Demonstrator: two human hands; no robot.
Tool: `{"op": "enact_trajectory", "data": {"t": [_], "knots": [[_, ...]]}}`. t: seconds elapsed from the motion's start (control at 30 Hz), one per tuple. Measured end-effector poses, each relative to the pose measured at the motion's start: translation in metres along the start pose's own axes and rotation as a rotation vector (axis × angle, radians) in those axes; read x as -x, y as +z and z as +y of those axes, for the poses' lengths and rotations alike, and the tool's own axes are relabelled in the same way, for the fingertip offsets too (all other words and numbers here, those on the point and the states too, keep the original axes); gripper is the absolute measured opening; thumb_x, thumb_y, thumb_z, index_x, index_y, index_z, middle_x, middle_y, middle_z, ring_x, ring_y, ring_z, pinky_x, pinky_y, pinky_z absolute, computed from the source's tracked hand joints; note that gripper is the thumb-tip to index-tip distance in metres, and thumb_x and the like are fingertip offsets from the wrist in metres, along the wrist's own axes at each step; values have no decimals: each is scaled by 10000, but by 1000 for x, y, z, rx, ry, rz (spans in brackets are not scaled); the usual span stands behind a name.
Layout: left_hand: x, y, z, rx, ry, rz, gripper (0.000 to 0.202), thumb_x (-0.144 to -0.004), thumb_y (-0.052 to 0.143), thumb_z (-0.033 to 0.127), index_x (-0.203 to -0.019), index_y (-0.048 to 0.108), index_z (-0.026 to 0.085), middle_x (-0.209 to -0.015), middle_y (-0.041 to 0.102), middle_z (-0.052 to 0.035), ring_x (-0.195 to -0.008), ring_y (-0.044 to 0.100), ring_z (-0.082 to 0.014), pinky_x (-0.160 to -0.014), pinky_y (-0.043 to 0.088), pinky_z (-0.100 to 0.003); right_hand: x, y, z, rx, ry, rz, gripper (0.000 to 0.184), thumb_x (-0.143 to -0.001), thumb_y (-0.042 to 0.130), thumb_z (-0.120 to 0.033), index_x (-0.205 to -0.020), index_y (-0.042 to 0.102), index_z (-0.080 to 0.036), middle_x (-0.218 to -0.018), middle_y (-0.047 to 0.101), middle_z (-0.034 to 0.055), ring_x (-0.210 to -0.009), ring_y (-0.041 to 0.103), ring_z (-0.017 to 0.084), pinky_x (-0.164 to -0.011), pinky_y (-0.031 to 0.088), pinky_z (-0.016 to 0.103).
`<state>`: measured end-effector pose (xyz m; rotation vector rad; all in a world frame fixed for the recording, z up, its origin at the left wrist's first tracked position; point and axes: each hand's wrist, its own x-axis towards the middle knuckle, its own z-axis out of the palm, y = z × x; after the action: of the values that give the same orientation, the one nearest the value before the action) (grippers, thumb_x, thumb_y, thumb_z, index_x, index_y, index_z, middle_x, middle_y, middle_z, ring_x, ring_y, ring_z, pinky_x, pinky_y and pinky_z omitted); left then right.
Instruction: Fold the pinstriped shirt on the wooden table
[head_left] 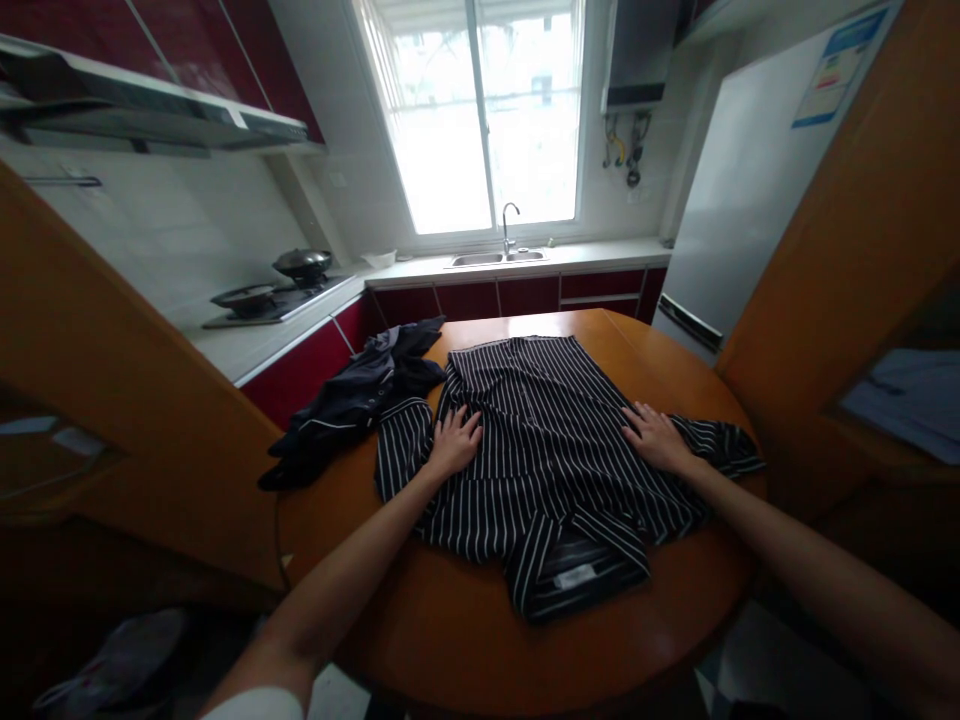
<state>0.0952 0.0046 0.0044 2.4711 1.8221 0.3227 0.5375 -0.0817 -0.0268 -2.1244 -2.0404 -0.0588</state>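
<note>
A black shirt with white stripes (536,440) lies spread on the round wooden table, its collar and white label toward me and its hem toward the window. My left hand (455,443) rests flat on the shirt's left side, fingers spread, beside the left sleeve. On the opposite edge lies my right hand (654,436), also flat with fingers apart, near the right sleeve (720,445). Neither hand grips the cloth. Shallow wrinkles run across the middle of the shirt.
A crumpled dark garment (352,395) lies at the table's left edge, partly overhanging it. The wooden table (450,640) has a curved rim. Beyond stand a sink (499,258), a stove with pans (281,300) and a fridge (750,190). Wooden panels flank both sides.
</note>
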Motion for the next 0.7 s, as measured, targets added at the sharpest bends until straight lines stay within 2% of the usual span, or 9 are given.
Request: {"op": "enact_trajectory", "data": {"t": [0.1, 0.2, 0.33, 0.43, 0.57, 0.7], "knots": [[-9, -9, -11, 99, 33, 48, 491, -979, 492, 341, -1448, 537, 204, -1577, 395, -130, -1446, 389, -295, -1195, 303, -466, -11, -9, -3, 40, 25, 17, 501, -990, 448, -449, -1412, 550, -199, -1506, 484, 180, -1409, 415, 329, -1133, 330, 508], [-42, -29, -28, 191, 6, 102, 425, -932, 519, 227, -1336, 626, 145, -1422, 573, -125, -1331, 528, -216, -1152, 374, -312, -42, -22, -6, -16, 70, 29, 426, -966, 515, -403, -1300, 625, -163, -1377, 587, 195, -1302, 512, 321, -1069, 402, 456], [-105, -57, -55, 193, -143, 122, 382, -895, 518, 164, -1238, 675, 102, -1237, 697, -144, -1146, 652, -222, -1038, 463, -286, -103, -33, -8, -144, 204, 1, 391, -949, 558, -336, -1252, 658, -110, -1259, 658, 203, -1202, 592, 293, -1026, 436, 383], [-150, -69, -73, 189, -253, 103, 326, -860, 567, 154, -1144, 714, 87, -1141, 737, -159, -1063, 684, -238, -956, 494, -284, -150, -31, -9, -186, 257, -18, 372, -936, 584, -301, -1226, 679, -88, -1218, 682, 210, -1166, 627, 282, -1000, 452, 346], [-202, -67, -88, 202, -338, 82, 300, -797, 643, 131, -1078, 732, 77, -1111, 746, -165, -1023, 694, -236, -909, 492, -265, -205, -18, -12, -243, 321, -53, 330, -922, 601, -274, -1177, 705, -93, -1205, 695, 206, -1121, 654, 276, -955, 481, 342], [-241, -50, -93, 225, -361, 79, 280, -706, 746, 137, -976, 739, 63, -993, 756, -174, -954, 704, -269, -839, 511, -290, -253, -3, -20, -279, 369, -52, 287, -922, 586, -256, -1134, 722, -119, -1193, 701, 197, -1119, 659, 283, -955, 495, 367]]}}
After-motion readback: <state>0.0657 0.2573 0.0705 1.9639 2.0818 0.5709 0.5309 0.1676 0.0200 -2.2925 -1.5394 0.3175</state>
